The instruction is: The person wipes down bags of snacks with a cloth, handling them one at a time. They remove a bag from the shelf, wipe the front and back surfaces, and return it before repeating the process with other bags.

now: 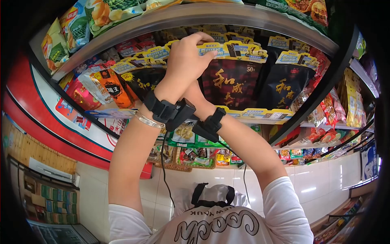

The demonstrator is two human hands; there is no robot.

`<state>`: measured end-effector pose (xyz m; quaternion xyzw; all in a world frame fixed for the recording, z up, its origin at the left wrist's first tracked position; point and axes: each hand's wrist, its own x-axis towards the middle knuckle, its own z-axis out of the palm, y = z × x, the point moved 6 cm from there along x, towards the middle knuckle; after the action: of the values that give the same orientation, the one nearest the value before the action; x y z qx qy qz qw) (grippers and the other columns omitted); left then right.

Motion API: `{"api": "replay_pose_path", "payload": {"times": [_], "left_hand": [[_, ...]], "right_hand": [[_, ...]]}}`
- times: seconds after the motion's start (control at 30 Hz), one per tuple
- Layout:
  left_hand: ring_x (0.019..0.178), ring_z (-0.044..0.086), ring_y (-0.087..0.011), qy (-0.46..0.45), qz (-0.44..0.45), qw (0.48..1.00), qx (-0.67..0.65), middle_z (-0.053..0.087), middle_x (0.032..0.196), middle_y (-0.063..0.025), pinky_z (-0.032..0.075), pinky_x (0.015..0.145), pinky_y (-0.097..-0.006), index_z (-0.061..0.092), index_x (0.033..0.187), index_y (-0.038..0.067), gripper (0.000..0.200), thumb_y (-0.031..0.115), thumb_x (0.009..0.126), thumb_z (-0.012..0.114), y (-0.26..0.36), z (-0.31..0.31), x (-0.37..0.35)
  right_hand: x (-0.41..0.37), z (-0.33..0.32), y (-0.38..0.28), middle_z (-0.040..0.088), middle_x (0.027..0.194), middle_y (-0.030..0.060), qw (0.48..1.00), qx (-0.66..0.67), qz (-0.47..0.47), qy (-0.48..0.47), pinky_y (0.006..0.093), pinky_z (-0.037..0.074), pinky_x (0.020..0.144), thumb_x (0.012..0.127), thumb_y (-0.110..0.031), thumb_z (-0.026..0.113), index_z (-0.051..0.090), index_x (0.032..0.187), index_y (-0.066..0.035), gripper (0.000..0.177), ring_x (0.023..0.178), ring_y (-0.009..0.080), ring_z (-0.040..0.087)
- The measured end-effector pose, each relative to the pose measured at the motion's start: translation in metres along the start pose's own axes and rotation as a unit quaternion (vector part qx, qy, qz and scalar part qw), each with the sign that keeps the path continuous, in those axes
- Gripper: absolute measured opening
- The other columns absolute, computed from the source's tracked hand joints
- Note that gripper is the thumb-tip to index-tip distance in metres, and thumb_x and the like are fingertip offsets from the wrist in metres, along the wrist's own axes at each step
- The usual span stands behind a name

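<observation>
My left hand (189, 61) is at the top of the shelf's front row, its thumb on the yellow header of a dark red bag (229, 85) and its other fingers bent over the top edge. My right hand (194, 95) crosses behind my left wrist, its fingers hidden by my left hand and forearm. Upright to the right stands a black bag (286, 87) with a similar yellow header. Another black bag (140, 83) is partly covered by my left hand and forearm. Both wrists wear black straps with small devices.
A yellow-edged shelf strip (260, 115) runs below the bags. Orange packets (115, 87) stand at left. Overhead is a shelf edge (195, 16) with green snack bags. A dark slanting shelf frame (321, 93) stands at right, and more packets fill the lower shelf.
</observation>
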<state>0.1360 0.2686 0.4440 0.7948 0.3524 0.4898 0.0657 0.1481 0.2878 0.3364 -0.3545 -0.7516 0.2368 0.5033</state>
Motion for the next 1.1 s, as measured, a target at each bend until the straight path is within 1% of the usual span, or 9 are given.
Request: {"api": "replay_pose_path", "payload": {"times": [0.1,0.3,0.43,0.53,0.6,0.63,0.77,0.97,1.1], "left_hand": [[0.093,0.068,-0.0318,-0.012,0.003,1.000,0.013,0.071,0.098,-0.0161,0.053,0.082,-0.0378,0.069,0.104,0.006,0.033,0.017,0.074,0.078,0.002,-0.003,-0.001],[0.097,0.068,-0.0310,-0.015,-0.004,1.000,0.000,0.070,0.102,-0.0164,0.053,0.084,-0.0368,0.069,0.107,0.007,0.036,0.016,0.073,0.078,0.003,-0.007,-0.005],[0.100,0.067,-0.0204,-0.010,0.032,0.999,0.034,0.069,0.112,-0.0112,0.054,0.082,-0.0330,0.064,0.115,0.005,0.041,0.015,0.077,0.077,0.010,-0.015,-0.009],[0.099,0.066,-0.0173,0.017,0.005,1.000,0.011,0.068,0.113,-0.0091,0.055,0.078,-0.0292,0.063,0.116,0.005,0.041,0.013,0.078,0.076,0.019,-0.033,-0.017],[0.090,0.066,-0.0176,0.090,0.006,0.992,-0.086,0.070,0.105,-0.0094,0.056,0.068,-0.0300,0.066,0.111,0.005,0.034,0.008,0.078,0.074,0.022,-0.058,-0.030],[0.090,0.064,-0.0121,0.122,0.003,0.989,-0.084,0.070,0.105,-0.0072,0.055,0.063,-0.0251,0.065,0.111,0.003,0.031,0.004,0.081,0.072,0.024,-0.073,-0.041],[0.093,0.060,-0.0123,0.248,-0.034,0.965,-0.078,0.066,0.106,-0.0058,0.049,0.078,-0.0244,0.063,0.107,0.001,0.022,0.003,0.086,0.069,-0.009,-0.121,-0.102],[0.110,0.055,-0.0191,0.288,-0.201,0.935,0.042,0.055,0.126,-0.0080,0.044,0.093,-0.0318,0.051,0.126,0.003,0.050,0.012,0.083,0.075,-0.080,-0.144,-0.176],[0.115,0.052,-0.0192,0.286,-0.162,0.944,0.017,0.052,0.130,-0.0088,0.041,0.097,-0.0319,0.045,0.132,0.001,0.059,0.012,0.082,0.076,-0.083,-0.152,-0.183]], "right_hand": [[-0.001,0.002,0.006,0.061,0.106,0.0082,0.999,0.023,0.035,-0.024,0.0327,0.047,0.083,0.086,-0.008,0.068,0.055,0.116,-0.004,0.033,0.100,0.0175,0.057],[-0.001,0.004,0.005,0.057,0.118,0.0088,0.997,-0.036,-0.066,0.035,0.0352,0.044,0.094,0.088,-0.013,0.067,0.051,0.126,-0.005,0.042,0.112,0.0203,0.055],[-0.002,-0.001,0.006,0.068,0.084,0.0220,0.984,-0.045,-0.107,0.136,0.0472,0.052,0.071,0.078,-0.012,0.066,0.067,0.090,0.001,0.017,0.083,0.0411,0.065],[0.000,-0.001,0.003,0.066,0.081,0.0235,0.986,-0.041,-0.090,0.135,0.0475,0.052,0.070,0.078,-0.013,0.067,0.067,0.086,0.001,0.016,0.080,0.0421,0.064],[-0.004,-0.006,-0.004,0.065,0.079,0.0241,0.991,-0.006,-0.059,0.119,0.0479,0.051,0.069,0.078,-0.013,0.067,0.066,0.086,0.001,0.016,0.078,0.0425,0.063],[-0.006,-0.008,-0.006,0.063,0.076,0.0242,0.990,-0.027,-0.054,0.130,0.0473,0.050,0.066,0.079,-0.014,0.068,0.064,0.082,0.001,0.016,0.077,0.0425,0.062],[-0.005,-0.010,-0.021,0.060,0.071,0.0218,0.984,-0.043,-0.080,0.151,0.0436,0.049,0.061,0.080,-0.012,0.068,0.059,0.076,0.001,0.016,0.072,0.0422,0.060],[-0.004,-0.024,-0.062,0.058,0.069,0.0206,0.972,0.013,-0.134,0.191,0.0386,0.046,0.057,0.081,-0.008,0.068,0.058,0.076,0.002,0.015,0.067,0.0409,0.059],[-0.003,-0.031,-0.080,0.058,0.067,0.0179,0.976,0.046,-0.128,0.170,0.0346,0.045,0.056,0.082,-0.010,0.069,0.059,0.078,0.002,0.016,0.059,0.0350,0.057]]}}
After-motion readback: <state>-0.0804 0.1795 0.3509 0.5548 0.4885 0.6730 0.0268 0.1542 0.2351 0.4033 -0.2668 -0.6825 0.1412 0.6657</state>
